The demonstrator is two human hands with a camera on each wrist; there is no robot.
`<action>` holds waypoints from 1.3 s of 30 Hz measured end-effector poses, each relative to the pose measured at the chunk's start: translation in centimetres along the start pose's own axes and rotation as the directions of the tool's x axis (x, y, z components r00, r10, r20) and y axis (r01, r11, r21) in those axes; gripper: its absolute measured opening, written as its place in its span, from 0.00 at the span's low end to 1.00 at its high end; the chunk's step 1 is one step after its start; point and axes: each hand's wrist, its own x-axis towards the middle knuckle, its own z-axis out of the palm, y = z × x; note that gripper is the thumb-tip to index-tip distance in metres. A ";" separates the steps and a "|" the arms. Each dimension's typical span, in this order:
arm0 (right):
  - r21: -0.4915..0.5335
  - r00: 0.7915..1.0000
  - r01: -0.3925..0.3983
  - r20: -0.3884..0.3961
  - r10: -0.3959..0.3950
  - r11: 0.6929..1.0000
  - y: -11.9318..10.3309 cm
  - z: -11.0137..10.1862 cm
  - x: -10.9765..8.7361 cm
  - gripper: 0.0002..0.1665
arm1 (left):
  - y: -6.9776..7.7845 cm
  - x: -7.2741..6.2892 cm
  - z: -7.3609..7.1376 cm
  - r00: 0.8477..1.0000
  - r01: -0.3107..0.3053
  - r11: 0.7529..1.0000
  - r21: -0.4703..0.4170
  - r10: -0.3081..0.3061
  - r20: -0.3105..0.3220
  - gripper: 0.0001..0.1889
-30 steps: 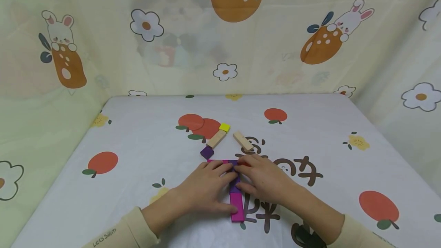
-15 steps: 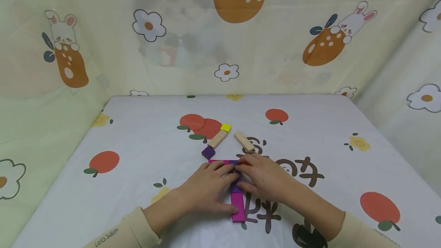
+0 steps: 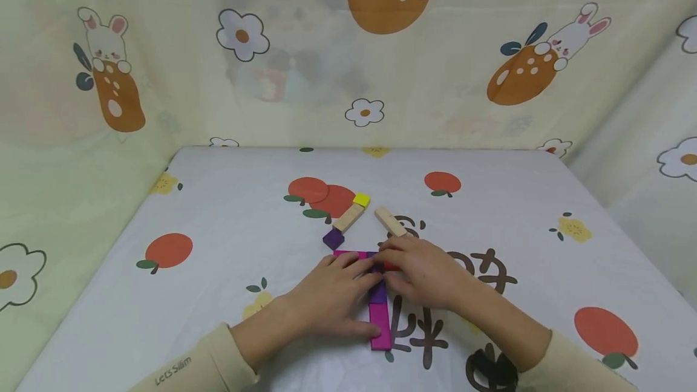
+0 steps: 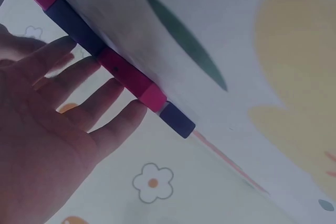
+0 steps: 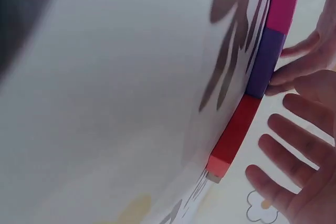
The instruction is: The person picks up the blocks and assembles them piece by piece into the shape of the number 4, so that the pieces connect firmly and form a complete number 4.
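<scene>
Toy blocks make a T on the cloth: a pink block on the far left arm, a purple block in the stem, a lower pink block below it, and a red block on the right arm. My left hand lies over the left side with fingers straight; its fingertips touch the blocks and the thumb rests at the lower pink block. My right hand hovers by the red block, fingers extended and partly hiding it in the head view.
Beyond the hands lie a dark purple cube, a wooden block and a yellow block in a slanting row. Another wooden block slants opposite. Printed cloth covers the table, with a patterned curtain behind.
My right thumb has moved up from beside the purple stem block, and some red block now shows under that hand. The left hand stays put on the blocks; the head view has shifted slightly.
</scene>
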 end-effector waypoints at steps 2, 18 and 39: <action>0.017 1.000 -0.025 -0.003 0.025 1.000 0.2 -0.2 0.2 0.18 | 0.1 0.1 0.0 1.000 0.004 1.000 0.005 -0.004 0.007 0.43; 0.087 0.984 -0.176 0.035 0.174 0.981 3.1 -0.5 1.8 0.26 | 0.2 0.3 -0.2 0.998 0.039 0.999 -0.013 -0.038 0.055 0.43; 0.152 0.956 -0.282 0.134 0.262 0.947 5.4 -0.1 3.8 0.35 | 0.2 0.6 -0.3 0.997 0.041 0.999 -0.016 -0.040 0.064 0.44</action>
